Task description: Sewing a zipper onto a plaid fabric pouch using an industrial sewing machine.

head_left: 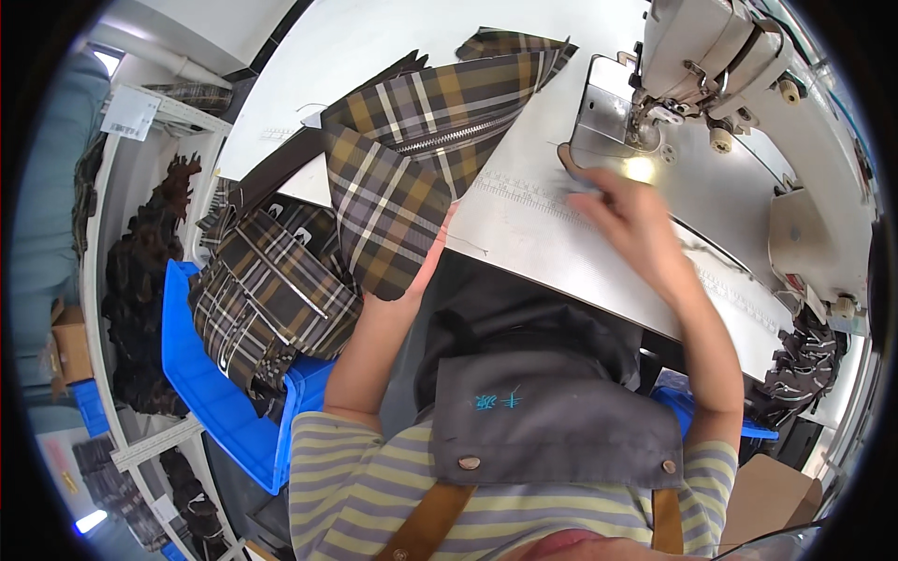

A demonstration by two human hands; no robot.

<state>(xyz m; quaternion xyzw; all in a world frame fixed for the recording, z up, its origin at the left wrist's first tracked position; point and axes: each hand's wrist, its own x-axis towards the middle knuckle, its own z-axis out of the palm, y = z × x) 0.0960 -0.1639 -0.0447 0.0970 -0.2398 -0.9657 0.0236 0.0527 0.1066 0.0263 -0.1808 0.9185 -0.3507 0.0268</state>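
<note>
My left hand (432,266) is under the lower edge of a plaid fabric piece (388,206) in brown, black and white, gripping it. Most of its fingers are hidden behind the cloth. The piece has a metal zipper (454,137) and lies folded, partly over the table's edge. My right hand (636,224) is above the white table, left of the sewing machine's needle area (645,131). Its fingers are bent together and blurred around a small dark item (569,164) that I cannot make out.
A blue bin (224,411) at left holds several plaid pieces (271,290). The sewing machine (706,56) stands at the right of the white table (533,234). Dark cloth pieces (804,360) hang at the far right. A shelf (108,309) with fabric stands left.
</note>
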